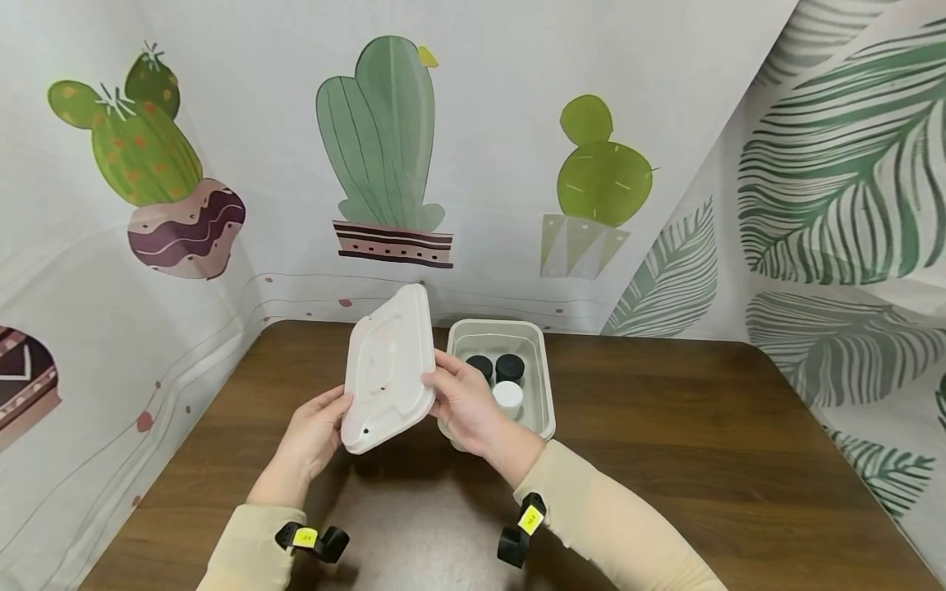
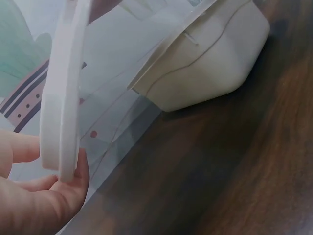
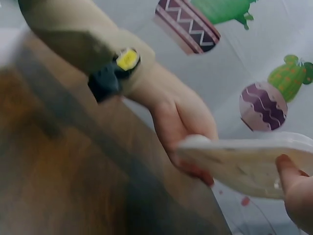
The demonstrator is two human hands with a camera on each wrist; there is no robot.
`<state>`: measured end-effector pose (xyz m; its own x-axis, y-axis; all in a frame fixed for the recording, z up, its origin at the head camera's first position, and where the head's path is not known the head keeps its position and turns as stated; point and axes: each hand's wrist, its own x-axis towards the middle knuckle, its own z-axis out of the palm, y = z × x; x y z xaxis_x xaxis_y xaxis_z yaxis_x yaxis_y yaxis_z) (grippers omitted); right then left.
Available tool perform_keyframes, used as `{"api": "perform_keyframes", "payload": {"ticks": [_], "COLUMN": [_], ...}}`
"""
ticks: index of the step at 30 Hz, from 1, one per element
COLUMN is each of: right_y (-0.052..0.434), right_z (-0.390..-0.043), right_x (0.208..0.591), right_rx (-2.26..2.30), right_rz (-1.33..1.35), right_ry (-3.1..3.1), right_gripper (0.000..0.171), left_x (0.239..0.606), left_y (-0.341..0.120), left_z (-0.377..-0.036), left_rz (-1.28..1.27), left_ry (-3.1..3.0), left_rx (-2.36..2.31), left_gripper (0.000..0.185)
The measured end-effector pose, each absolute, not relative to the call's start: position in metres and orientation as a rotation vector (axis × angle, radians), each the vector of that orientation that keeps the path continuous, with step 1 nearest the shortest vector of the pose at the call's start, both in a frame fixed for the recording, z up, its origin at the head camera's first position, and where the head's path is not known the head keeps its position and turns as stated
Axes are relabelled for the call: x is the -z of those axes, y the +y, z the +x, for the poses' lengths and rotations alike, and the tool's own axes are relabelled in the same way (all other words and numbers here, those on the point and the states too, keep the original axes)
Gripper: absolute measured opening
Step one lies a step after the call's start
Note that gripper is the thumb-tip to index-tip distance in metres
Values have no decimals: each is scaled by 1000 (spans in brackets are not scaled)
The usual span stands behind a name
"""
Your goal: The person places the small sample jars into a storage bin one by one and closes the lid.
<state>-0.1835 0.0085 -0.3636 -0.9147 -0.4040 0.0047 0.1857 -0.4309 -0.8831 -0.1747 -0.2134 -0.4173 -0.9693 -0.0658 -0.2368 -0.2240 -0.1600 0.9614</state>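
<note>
A white rectangular lid (image 1: 388,369) is held tilted above the brown table, between both hands. My left hand (image 1: 314,431) grips its lower left edge, fingers under the rim; the left wrist view shows the lid (image 2: 61,93) edge-on above those fingers (image 2: 46,196). My right hand (image 1: 461,402) pinches the lid's right edge; in the right wrist view the lid (image 3: 249,164) lies flat with a fingertip (image 3: 293,183) on it. Just right of the lid stands an open pale box (image 1: 539,353) holding two black-capped jars (image 1: 510,367) and one white-capped jar (image 1: 507,396).
The brown wooden table (image 1: 665,460) is bounded by cloth walls printed with cacti (image 1: 384,148) behind and at left, and leaves (image 1: 835,189) at right. Each forearm carries a black wrist camera mount (image 1: 521,525). The box (image 2: 205,63) stands near the back wall.
</note>
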Motion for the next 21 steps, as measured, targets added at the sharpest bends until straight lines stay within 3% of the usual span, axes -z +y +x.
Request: {"api": "perform_keyframes", "payload": {"ticks": [7, 21], "right_y": [25, 46], "right_z": [-195, -209], "right_x": [364, 363], "right_rx": [2280, 2228], "right_rz": [-333, -114], "right_ry": [1539, 1659], "right_gripper": [60, 57], "left_x": [415, 402], "left_y": [-221, -221], "left_z": [-174, -171], "left_rz": [-278, -162], "left_ry": [1989, 1988], "left_rx": [-2263, -2234], "left_gripper": [58, 57]}}
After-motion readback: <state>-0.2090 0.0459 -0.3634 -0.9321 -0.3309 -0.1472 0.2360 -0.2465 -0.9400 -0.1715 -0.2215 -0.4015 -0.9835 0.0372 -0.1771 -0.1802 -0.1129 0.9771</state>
